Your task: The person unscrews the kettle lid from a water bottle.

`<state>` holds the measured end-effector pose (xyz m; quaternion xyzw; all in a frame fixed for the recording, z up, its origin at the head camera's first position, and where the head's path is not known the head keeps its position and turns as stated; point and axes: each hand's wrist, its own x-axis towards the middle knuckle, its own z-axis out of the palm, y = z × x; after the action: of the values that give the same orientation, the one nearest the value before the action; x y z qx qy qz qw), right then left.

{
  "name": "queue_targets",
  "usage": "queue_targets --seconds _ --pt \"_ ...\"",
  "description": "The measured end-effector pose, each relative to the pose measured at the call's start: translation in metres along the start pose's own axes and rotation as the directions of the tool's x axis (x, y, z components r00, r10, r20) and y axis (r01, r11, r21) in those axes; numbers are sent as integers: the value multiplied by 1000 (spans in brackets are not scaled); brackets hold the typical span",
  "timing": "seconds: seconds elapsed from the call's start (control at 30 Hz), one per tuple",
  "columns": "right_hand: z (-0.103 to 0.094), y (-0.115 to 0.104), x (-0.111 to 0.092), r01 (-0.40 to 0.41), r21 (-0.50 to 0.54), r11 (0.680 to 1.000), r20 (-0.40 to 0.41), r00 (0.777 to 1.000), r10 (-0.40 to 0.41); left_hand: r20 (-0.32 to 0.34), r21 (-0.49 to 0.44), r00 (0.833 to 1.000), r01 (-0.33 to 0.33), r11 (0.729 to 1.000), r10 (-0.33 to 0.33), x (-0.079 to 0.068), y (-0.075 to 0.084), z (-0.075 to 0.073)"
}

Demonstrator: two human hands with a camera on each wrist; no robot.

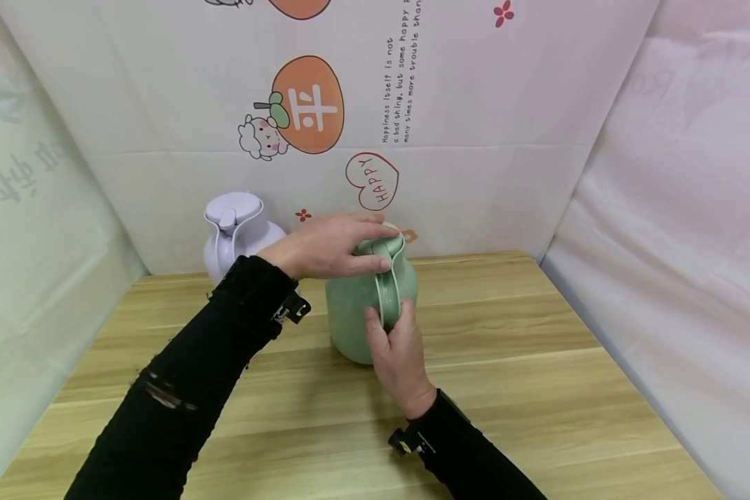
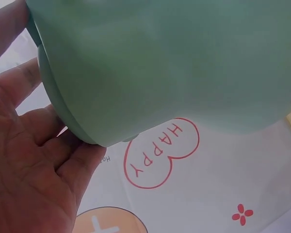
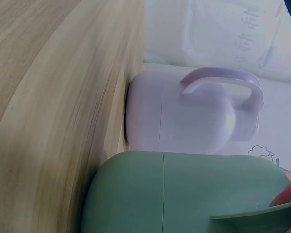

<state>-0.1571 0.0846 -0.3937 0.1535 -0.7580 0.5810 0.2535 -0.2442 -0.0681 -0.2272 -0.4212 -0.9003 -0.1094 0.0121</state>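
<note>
A light green thermos jug (image 1: 348, 316) stands upright on the wooden table, its handle (image 1: 388, 295) turned toward me. My left hand (image 1: 332, 243) reaches over the top of it and grips the lid (image 1: 382, 245), thumb on the near side and fingers across the far side. In the left wrist view, the fingertips (image 2: 89, 155) meet the lid's edge. Lower down, my right hand (image 1: 403, 357) holds the bottom part of the handle between thumb and fingers. The right wrist view shows only fingertips (image 3: 287, 195) by the handle.
A lilac thermos jug (image 1: 232, 229) of the same shape stands left of the green one, partly hidden behind my left forearm. Printed white cloth (image 1: 475, 104) closes off the back and both sides of the wooden table (image 1: 525, 403).
</note>
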Motion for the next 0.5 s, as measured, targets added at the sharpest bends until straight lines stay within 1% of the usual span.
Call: queue_targets --seconds 0.17,0.5 --pt "1 -1 -1 -7 -10 1000 7 1000 7 -14 0 1000 -7 1000 7 0 0 3" --pt "2 -1 -1 6 0 1000 11 1000 -6 -26 11 1000 15 1000 -15 0 0 5"
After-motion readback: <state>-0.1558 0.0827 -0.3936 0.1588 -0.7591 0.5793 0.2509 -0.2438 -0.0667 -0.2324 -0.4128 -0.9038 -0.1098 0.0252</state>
